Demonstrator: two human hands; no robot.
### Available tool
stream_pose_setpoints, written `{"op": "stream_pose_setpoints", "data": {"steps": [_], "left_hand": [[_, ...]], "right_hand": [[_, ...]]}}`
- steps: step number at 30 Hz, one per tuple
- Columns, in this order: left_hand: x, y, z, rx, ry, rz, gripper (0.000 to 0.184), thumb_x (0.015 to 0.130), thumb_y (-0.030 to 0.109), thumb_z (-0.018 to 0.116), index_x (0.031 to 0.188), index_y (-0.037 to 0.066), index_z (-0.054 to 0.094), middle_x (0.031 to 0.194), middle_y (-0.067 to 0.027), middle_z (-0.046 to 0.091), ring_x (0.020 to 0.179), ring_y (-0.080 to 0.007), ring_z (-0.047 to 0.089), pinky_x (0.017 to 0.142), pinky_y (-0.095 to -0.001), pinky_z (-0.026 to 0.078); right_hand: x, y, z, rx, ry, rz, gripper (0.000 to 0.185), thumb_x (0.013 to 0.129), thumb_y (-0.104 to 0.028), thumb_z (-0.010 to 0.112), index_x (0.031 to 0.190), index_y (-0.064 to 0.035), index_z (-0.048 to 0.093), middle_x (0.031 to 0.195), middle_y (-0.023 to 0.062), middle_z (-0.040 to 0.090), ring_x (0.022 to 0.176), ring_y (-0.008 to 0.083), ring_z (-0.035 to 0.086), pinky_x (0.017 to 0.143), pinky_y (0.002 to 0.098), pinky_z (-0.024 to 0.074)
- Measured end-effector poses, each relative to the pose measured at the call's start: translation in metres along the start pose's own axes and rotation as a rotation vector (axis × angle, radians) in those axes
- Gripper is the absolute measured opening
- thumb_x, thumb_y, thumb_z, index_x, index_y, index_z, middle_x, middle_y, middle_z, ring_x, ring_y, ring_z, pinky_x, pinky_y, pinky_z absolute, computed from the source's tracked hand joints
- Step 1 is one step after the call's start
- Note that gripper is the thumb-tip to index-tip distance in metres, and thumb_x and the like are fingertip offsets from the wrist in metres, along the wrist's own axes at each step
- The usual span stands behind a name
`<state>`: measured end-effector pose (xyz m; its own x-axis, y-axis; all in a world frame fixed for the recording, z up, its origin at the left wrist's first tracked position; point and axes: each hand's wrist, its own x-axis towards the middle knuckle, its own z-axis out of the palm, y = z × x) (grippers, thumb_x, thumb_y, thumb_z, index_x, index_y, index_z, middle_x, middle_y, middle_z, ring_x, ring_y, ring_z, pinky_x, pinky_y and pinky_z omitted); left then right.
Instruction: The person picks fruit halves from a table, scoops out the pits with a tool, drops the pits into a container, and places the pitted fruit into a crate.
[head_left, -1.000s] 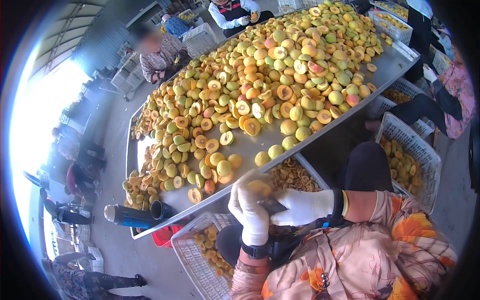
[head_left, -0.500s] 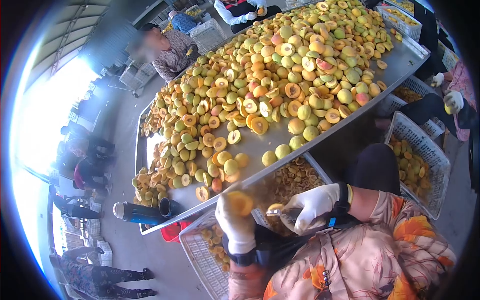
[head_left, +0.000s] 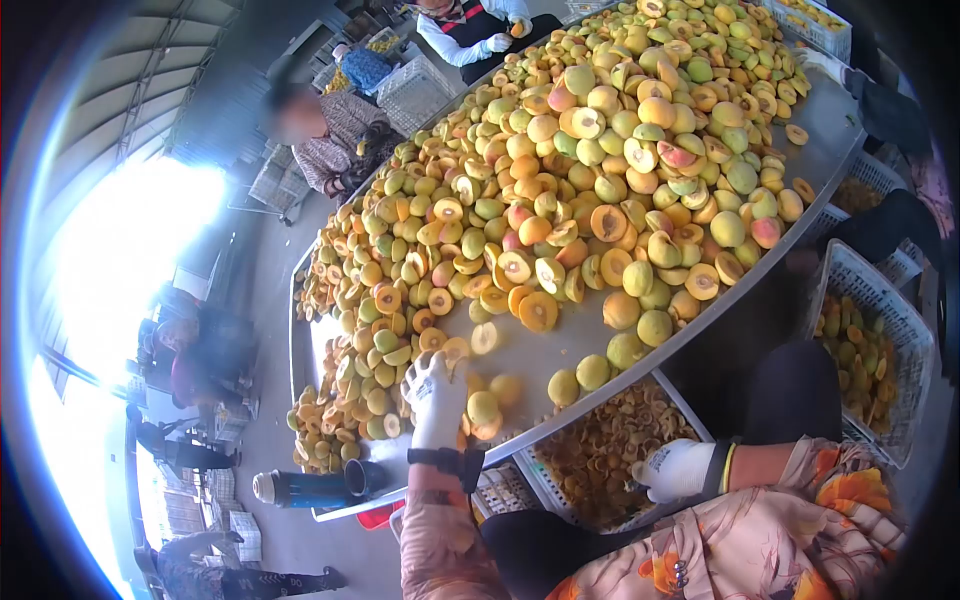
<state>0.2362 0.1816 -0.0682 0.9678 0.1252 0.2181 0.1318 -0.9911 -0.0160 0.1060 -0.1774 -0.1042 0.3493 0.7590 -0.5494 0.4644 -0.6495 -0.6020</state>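
My left hand (head_left: 434, 400), in a white glove, reaches over the near edge of the metal table (head_left: 560, 350). Its fingers are apart at the halved yellow-orange fruit (head_left: 455, 350) and hold nothing that shows. My right hand (head_left: 675, 470), also gloved, is closed at the right side of a crate of brown, cut pieces (head_left: 600, 455), low in front of my body. What it grips is too small to make out. A big heap of whole and halved fruit (head_left: 600, 130) covers much of the table.
A blue flask (head_left: 305, 489) and a dark cup (head_left: 363, 477) lie at the table's near left corner. A crate of fruit (head_left: 880, 350) stands at the right. One person (head_left: 340, 135) is at the far left side, another (head_left: 470, 35) at the far edge.
My left hand has moved forward onto the table, and the fruit half it held no longer shows in it. My right hand has shifted lower and right; the view has turned.
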Motion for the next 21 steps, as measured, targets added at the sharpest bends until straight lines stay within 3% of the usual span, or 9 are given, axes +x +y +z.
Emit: {"op": "stream_pose_setpoints", "data": {"steps": [1, 4, 7, 10, 13, 14, 17, 18, 21], "left_hand": [[0.019, 0.002, 0.018, 0.089, -0.057, 0.029, 0.05, 0.096, 0.049, 0.059, 0.123, 0.008, 0.07, 0.138, -0.0121, 0.06, 0.13, -0.037, 0.051, 0.11, -0.0553, 0.034], [0.05, 0.019, 0.054, 0.089, -0.219, -0.006, 0.062, 0.096, 0.059, 0.054, 0.124, 0.005, 0.069, 0.146, -0.0148, 0.053, 0.139, -0.0372, 0.042, 0.115, -0.0609, 0.025], [0.051, 0.047, 0.053, -0.079, -0.256, 0.077, 0.052, 0.094, 0.049, 0.06, 0.122, 0.005, 0.063, 0.142, -0.0167, 0.055, 0.14, -0.0373, 0.041, 0.118, -0.0641, 0.021], [0.052, 0.054, 0.06, -0.013, -0.168, 0.143, 0.047, 0.091, 0.044, 0.066, 0.121, 0.008, 0.06, 0.127, -0.0172, 0.065, 0.13, -0.0369, 0.052, 0.118, -0.0633, 0.022], [0.046, 0.051, 0.057, -0.063, -0.223, 0.122, 0.045, 0.09, 0.041, 0.069, 0.12, 0.009, 0.062, 0.109, -0.0167, 0.071, 0.116, -0.0373, 0.062, 0.118, -0.0608, 0.022], [0.035, 0.051, 0.05, -0.12, -0.109, 0.148, 0.041, 0.088, 0.029, 0.073, 0.119, 0.006, 0.061, 0.098, -0.0132, 0.073, 0.107, -0.0311, 0.067, 0.112, -0.0513, 0.037], [-0.01, 0.058, 0.008, -0.928, -0.126, -0.073, 0.038, 0.088, 0.017, 0.073, 0.12, 0.002, 0.06, 0.101, -0.0107, 0.071, 0.105, -0.024, 0.066, 0.098, -0.0376, 0.049], [-0.027, 0.065, -0.005, -1.348, -0.068, -0.068, 0.04, 0.087, 0.009, 0.073, 0.124, 0.0, 0.061, 0.106, -0.0087, 0.067, 0.102, -0.0194, 0.065, 0.085, -0.0279, 0.053], [-0.083, 0.073, -0.056, -1.657, -0.183, -0.351, 0.04, 0.088, 0.015, 0.07, 0.125, 0.0, 0.062, 0.116, -0.0107, 0.064, 0.103, -0.0245, 0.066, 0.085, -0.0383, 0.057]], "right_hand": [[-0.002, 0.0, -0.007, 0.14, -0.069, 0.004, 0.026, 0.094, -0.02, 0.054, 0.106, 0.0009, 0.064, 0.091, 0.0208, 0.073, 0.088, 0.0386, 0.072, 0.077, 0.0505, 0.0552], [-0.003, 0.009, -0.001, 0.204, 0.05, -0.109, 0.025, 0.093, -0.022, 0.056, 0.103, 0.0005, 0.063, 0.089, 0.0208, 0.072, 0.083, 0.0398, 0.071, 0.072, 0.0512, 0.0554], [0.001, 0.01, 0.0, 0.119, 0.05, -0.08, 0.024, 0.09, -0.021, 0.058, 0.101, 0.0, 0.062, 0.088, 0.0208, 0.071, 0.082, 0.0404, 0.071, 0.072, 0.0513, 0.0554], [0.0, 0.009, -0.002, 0.113, 0.066, -0.089, 0.025, 0.089, -0.02, 0.058, 0.103, 0.0001, 0.063, 0.088, 0.021, 0.072, 0.083, 0.0401, 0.071, 0.073, 0.0509, 0.0552], [0.001, 0.006, -0.007, 0.129, 0.013, -0.053, 0.029, 0.087, -0.021, 0.058, 0.106, -0.0002, 0.064, 0.089, 0.0218, 0.072, 0.085, 0.04, 0.071, 0.075, 0.0504, 0.0548], [-0.001, 0.006, -0.007, 0.134, 0.031, -0.015, 0.03, 0.088, -0.022, 0.057, 0.107, -0.0004, 0.064, 0.091, 0.0222, 0.072, 0.086, 0.04, 0.071, 0.076, 0.0503, 0.0548], [-0.005, 0.005, -0.006, 0.144, 0.073, 0.084, 0.032, 0.088, -0.023, 0.055, 0.109, -0.0009, 0.065, 0.096, 0.0235, 0.072, 0.09, 0.0401, 0.071, 0.079, 0.05, 0.0546], [-0.002, 0.007, -0.003, 0.138, 0.075, 0.102, 0.034, 0.09, -0.025, 0.054, 0.114, -0.0006, 0.062, 0.099, 0.0248, 0.071, 0.093, 0.0417, 0.07, 0.082, 0.051, 0.0537], [-0.005, -0.004, 0.004, 0.082, 0.289, 0.081, 0.037, 0.092, -0.027, 0.054, 0.118, -0.0005, 0.057, 0.101, 0.0267, 0.07, 0.096, 0.0443, 0.069, 0.086, 0.0523, 0.0524]]}}
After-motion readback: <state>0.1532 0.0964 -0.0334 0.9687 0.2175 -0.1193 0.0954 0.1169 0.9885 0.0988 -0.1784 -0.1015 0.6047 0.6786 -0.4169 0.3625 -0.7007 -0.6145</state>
